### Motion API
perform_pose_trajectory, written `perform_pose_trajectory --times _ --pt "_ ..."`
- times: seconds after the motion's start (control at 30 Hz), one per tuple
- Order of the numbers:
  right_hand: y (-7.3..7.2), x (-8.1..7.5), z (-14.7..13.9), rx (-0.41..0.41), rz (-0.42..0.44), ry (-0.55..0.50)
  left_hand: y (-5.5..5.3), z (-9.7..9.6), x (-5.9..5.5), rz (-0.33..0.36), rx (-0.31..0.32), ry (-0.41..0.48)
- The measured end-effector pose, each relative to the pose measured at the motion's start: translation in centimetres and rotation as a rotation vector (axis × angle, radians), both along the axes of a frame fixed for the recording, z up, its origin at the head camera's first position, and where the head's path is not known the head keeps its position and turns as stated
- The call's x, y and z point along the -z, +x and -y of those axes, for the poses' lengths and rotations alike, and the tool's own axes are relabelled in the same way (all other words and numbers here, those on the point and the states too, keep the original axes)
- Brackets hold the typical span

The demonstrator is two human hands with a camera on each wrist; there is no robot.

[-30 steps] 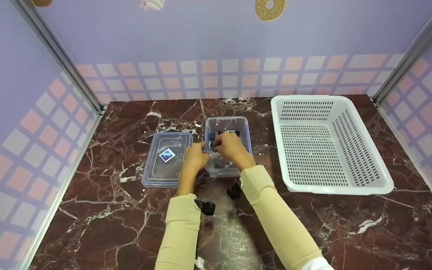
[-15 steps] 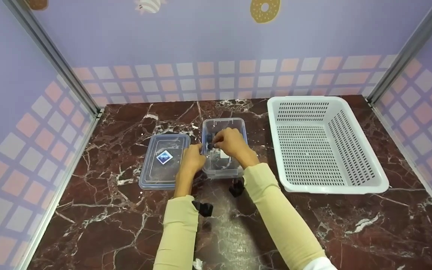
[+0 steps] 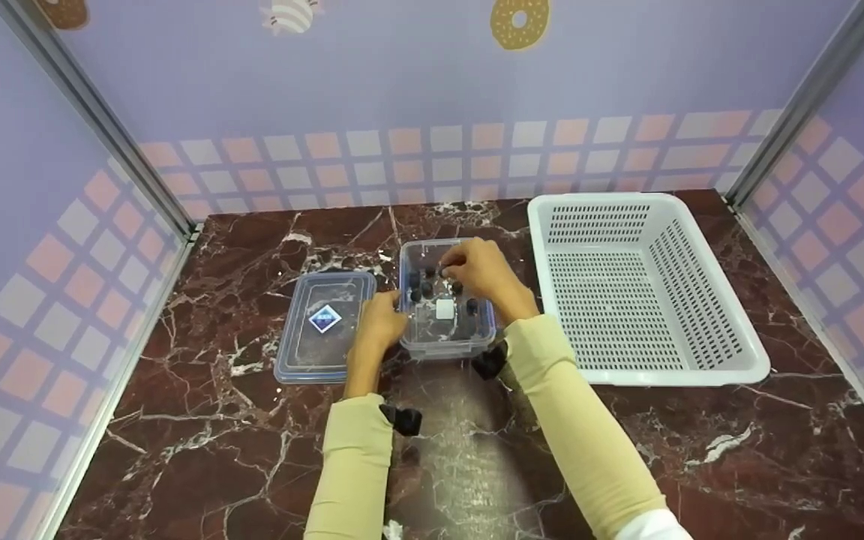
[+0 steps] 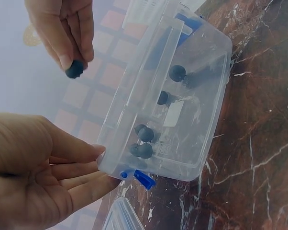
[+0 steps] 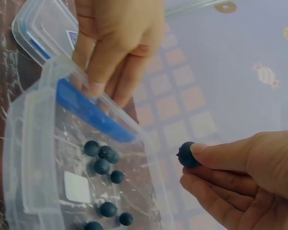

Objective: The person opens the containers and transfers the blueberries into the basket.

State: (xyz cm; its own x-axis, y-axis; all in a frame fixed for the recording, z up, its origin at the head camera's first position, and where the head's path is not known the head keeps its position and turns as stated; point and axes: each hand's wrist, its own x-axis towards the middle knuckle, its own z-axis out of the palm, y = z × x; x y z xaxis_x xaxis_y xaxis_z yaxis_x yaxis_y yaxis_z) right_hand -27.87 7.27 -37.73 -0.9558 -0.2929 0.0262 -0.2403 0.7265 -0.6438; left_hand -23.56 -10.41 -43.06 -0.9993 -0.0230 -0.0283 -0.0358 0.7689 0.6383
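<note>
Between the thumb and fingertips of my right hand is a blueberry, held above the clear plastic box. My left hand grips the box's left rim, thumb at the edge and fingers along the outside wall, as the left wrist view shows. On the floor of the box lie several loose blueberries, some bunched near the left wall and others spread out. A white square label shows at the box's bottom.
To the left of the box lies a clear lid with a blue trim and a diamond sticker. A white slotted basket stands to the right on the dark marble surface. Panels close in the back and sides.
My right hand has risen from low among the blueberries and shifted right, pinching one. The blueberries in the box now show more spread out. My left hand stays at the rim.
</note>
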Motion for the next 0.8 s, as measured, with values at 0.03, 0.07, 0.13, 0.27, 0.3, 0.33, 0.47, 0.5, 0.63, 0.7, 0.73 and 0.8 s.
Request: perform_pose_trajectory --times 0.03,0.07,0.13,0.27,0.3,0.33,0.47,0.5,0.63,0.7,0.73,0.8 --pt "0.0 -0.1 -0.2 0.008 -0.001 -0.001 0.0 0.0 0.0 0.0 -0.002 -0.001" --pt "-0.1 -0.2 -0.4 0.015 -0.003 0.001 0.0 0.0 0.0 0.002 -0.001 -0.001" --pt "-0.2 -0.5 -0.8 0.025 -0.014 -0.001 0.0 0.0 0.1 0.002 0.001 0.002" --pt "-0.5 -1.0 -1.7 0.035 -0.051 -0.008 0.0 0.1 0.1 -0.006 0.003 -0.011" --pt "-0.5 -1.1 -2.0 0.038 -0.063 -0.011 0.0 0.1 0.1 -0.004 0.002 -0.013" --pt "-0.6 -1.2 -2.3 0.04 -0.075 -0.015 0.0 0.2 0.1 -0.002 -0.001 -0.014" --pt "-1.0 -1.6 -3.5 0.058 -0.092 -0.036 0.0 0.2 0.0 0.009 -0.005 -0.013" --pt "-1.1 -1.7 -3.8 0.062 -0.088 -0.047 0.0 0.2 0.0 0.015 -0.008 -0.009" --pt "-1.3 -2.1 -5.3 0.081 -0.077 -0.076 0.0 0.1 -0.1 0.023 -0.009 -0.005" --pt "-1.4 -2.3 -6.0 0.097 -0.074 -0.077 0.0 0.1 -0.1 0.02 -0.005 -0.008" --pt "-1.4 -2.4 -6.5 0.105 -0.076 -0.072 0.0 0.0 -0.1 0.018 -0.003 -0.01" --pt "-1.6 -2.5 -7.3 0.119 -0.077 -0.066 0.0 0.0 -0.2 0.017 -0.002 -0.014"
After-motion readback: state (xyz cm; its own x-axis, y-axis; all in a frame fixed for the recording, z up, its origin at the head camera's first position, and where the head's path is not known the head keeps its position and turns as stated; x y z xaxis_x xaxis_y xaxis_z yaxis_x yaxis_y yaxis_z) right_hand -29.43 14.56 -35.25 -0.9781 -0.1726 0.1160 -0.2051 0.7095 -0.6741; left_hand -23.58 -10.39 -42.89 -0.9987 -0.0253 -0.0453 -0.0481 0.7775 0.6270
